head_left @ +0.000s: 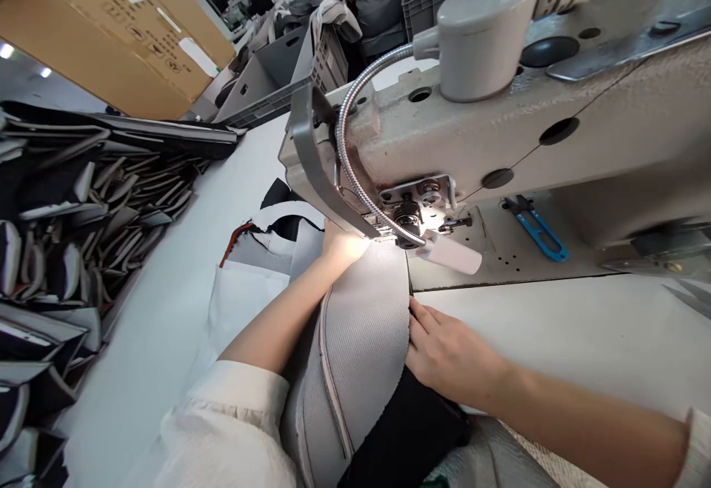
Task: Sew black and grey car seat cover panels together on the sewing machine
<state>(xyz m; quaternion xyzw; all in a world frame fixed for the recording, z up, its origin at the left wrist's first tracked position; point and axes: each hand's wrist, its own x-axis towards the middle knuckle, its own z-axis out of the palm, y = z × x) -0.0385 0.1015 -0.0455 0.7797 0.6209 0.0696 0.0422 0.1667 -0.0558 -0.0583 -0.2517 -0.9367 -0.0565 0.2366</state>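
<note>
A grey mesh fabric piece (361,340) with a pale piped seam runs from my lap up under the head of the sewing machine (500,125). My left hand (341,245) rests on the fabric's far end next to the presser foot, brightly lit, its fingers hidden under the machine head. My right hand (444,355) lies on the fabric's right edge with fingers pressed together along the rim, holding it down on the white table (555,332). A dark fabric part (411,429) sits below the right hand.
Stacks of black and white cut pieces (72,236) fill the left side. A cardboard box (111,29) lies behind them. Blue thread snips (538,232) lie on the machine bed. A lamp on a flexible neck (483,29) is mounted on the machine. Another person sits at the back.
</note>
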